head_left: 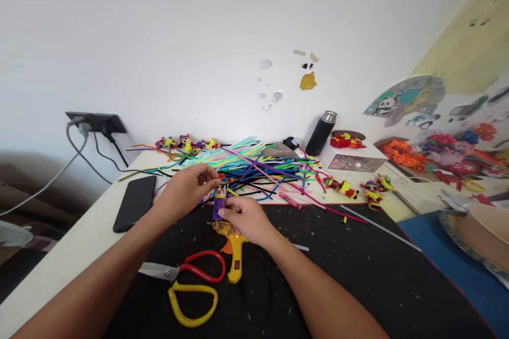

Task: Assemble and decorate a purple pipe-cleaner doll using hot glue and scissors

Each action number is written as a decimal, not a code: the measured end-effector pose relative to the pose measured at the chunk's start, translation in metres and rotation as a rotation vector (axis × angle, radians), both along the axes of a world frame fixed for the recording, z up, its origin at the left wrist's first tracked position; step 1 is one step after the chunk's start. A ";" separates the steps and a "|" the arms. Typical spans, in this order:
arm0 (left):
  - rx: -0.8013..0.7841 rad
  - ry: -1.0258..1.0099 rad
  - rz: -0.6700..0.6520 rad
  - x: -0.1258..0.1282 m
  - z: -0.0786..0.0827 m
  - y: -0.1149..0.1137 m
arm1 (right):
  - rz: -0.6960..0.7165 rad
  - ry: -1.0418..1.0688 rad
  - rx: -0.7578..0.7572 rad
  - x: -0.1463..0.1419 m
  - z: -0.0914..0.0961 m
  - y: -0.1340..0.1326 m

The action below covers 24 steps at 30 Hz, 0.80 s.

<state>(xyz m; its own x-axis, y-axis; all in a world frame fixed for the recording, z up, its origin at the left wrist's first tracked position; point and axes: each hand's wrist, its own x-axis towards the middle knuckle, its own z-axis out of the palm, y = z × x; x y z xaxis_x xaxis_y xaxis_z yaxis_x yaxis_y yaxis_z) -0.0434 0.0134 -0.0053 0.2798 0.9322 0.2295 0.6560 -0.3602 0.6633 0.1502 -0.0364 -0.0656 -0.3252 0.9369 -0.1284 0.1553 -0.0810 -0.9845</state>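
Both my hands meet over the black mat (358, 275) near its far edge. My left hand (186, 190) is closed, pinching the top of a small purple pipe-cleaner figure (220, 200). My right hand (248, 218) is closed too, its fingers gripping the lower part of the same figure. Just under my right hand lies a yellow glue gun (234, 257) with its nozzle towards the figure. Red-and-yellow scissors (191, 280) lie on the mat to the left of the gun.
A heap of coloured pipe cleaners (258, 167) covers the table behind my hands. A black phone (135, 201) lies at the left, a black flask (322, 132) stands at the back, and finished figures (342, 186) and flowers (405, 156) sit at the right. Cables run to a wall socket (95, 122).
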 end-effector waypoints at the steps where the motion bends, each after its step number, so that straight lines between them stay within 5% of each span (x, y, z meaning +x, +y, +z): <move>1: -0.001 -0.008 -0.002 0.000 0.000 0.000 | -0.001 -0.002 -0.001 0.000 0.000 0.000; 16: -0.046 -0.177 0.023 -0.004 0.011 0.002 | -0.039 0.062 -0.043 0.003 -0.005 0.005; 24: -0.002 -0.148 0.011 -0.007 0.002 0.006 | -0.049 0.085 -0.062 0.003 -0.005 0.005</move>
